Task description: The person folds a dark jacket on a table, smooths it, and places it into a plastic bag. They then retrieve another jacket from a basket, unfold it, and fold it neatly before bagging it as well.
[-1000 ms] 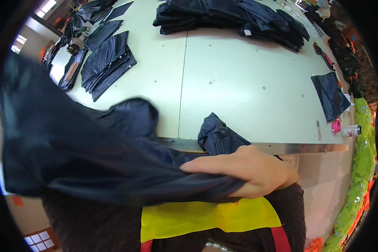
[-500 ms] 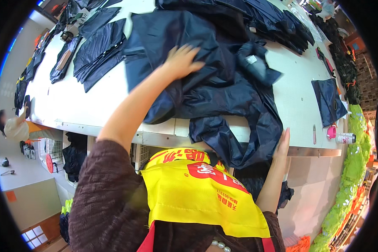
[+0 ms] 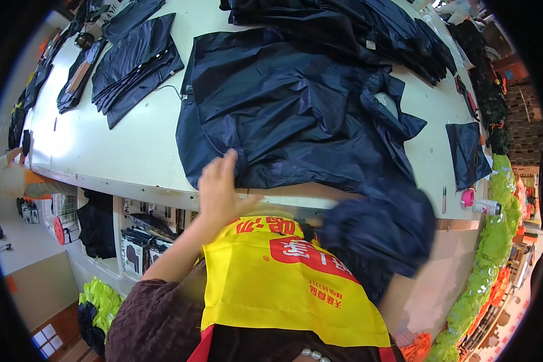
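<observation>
A dark navy jacket [image 3: 283,108] of thin, shiny fabric lies spread and creased over the table in front of me. Its collar end, with a pale label patch, is to the right. My left hand [image 3: 217,187] is at the jacket's near left edge, fingers apart and somewhat blurred, with nothing seen in its grasp. On the right, a bunched part of the jacket, perhaps a sleeve [image 3: 383,226], hangs over the table's front edge, smeared by motion. It covers my right hand; only part of the right forearm [image 3: 397,298] shows below it.
Stacks of folded dark garments [image 3: 136,66] lie at the far left, and a long dark pile [image 3: 398,36] lies at the back. A folded dark piece [image 3: 466,154], a pink tape roll [image 3: 467,197] and a bottle [image 3: 487,207] sit at the right. Lime-green garments [image 3: 495,241] are heaped beyond.
The jacket's body has been spread flatter and wider. My left hand has come back from its middle to the near edge. Navy fabric at the right now covers my right hand, which showed before.
</observation>
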`<control>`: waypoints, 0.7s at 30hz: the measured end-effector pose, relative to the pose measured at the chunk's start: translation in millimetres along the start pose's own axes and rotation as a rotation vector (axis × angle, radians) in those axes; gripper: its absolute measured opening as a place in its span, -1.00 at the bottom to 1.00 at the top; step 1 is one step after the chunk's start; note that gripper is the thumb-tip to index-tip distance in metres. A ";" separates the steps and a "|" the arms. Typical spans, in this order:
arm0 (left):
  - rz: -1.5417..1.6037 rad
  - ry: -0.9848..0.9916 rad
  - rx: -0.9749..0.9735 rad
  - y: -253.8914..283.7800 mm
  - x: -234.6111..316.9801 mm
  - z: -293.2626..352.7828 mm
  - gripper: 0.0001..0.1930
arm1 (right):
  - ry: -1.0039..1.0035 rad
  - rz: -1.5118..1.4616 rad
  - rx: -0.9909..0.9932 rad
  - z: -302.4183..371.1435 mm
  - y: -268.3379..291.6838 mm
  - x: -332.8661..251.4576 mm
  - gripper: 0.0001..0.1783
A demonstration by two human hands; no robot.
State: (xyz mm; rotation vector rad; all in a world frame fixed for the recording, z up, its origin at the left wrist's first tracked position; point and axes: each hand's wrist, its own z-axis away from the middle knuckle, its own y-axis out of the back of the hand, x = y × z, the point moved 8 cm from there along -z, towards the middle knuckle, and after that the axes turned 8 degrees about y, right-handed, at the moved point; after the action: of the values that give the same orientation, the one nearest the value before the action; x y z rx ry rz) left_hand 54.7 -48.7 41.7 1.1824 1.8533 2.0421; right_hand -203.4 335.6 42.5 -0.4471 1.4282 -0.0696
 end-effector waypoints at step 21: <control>0.017 -0.083 0.273 15.1 -59.2 4.5 -0.85 | 0.529 1.402 -0.490 -119.1 -92.9 11.1 -0.52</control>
State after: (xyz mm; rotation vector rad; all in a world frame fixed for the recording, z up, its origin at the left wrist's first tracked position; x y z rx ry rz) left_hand 103.6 -83.1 28.4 1.3265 2.1373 1.7585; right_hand -296.3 216.5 54.6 0.2925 1.9990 1.3924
